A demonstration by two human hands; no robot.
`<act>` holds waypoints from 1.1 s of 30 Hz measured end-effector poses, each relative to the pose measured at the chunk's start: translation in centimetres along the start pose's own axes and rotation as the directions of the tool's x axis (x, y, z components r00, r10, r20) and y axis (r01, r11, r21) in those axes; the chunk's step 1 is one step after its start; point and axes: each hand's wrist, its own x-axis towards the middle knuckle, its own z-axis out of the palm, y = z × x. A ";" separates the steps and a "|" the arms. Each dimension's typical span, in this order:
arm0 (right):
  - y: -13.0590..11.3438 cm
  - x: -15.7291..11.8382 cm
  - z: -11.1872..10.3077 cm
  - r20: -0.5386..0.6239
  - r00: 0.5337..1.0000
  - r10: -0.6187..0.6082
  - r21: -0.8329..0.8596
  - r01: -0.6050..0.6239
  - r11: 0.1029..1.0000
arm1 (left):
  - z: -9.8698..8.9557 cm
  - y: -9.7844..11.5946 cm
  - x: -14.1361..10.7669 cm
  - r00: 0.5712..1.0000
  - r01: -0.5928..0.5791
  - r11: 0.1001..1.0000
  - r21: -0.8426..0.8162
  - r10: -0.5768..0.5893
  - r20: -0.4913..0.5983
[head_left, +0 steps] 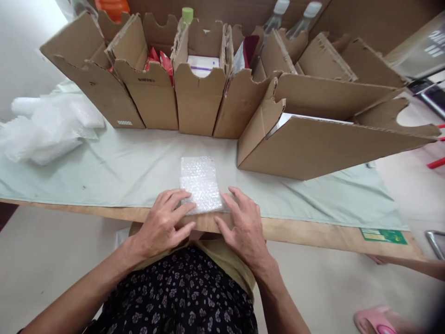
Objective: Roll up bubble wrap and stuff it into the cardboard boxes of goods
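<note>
A small bubble wrap bag (201, 183) lies flat near the front edge of the cloth-covered table, its upper part a single thinner layer. My left hand (168, 218) rests at its lower left side, fingers spread, with the fingertips on the bag's edge. On the other side, my right hand (243, 220) has its fingers apart, the index fingertip by the bag's lower right corner and the thumb over the wooden edge. Neither hand grips anything. Whether something is inside the bag I cannot tell.
Several open cardboard boxes (200, 104) stand in a row at the back, holding packets and bottles. A larger cardboard box (295, 144) sits at the right. Crumpled bubble wrap (52, 123) is piled at the left. Another person's foot in a pink sandal (375, 320) shows at lower right.
</note>
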 end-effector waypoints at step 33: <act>-0.8 2.1 0.5 -0.086 0.996 -0.001 0.256 0.023 0.967 | 0.8 -1.5 1.6 0.970 0.200 0.974 -0.103 -0.211 -0.117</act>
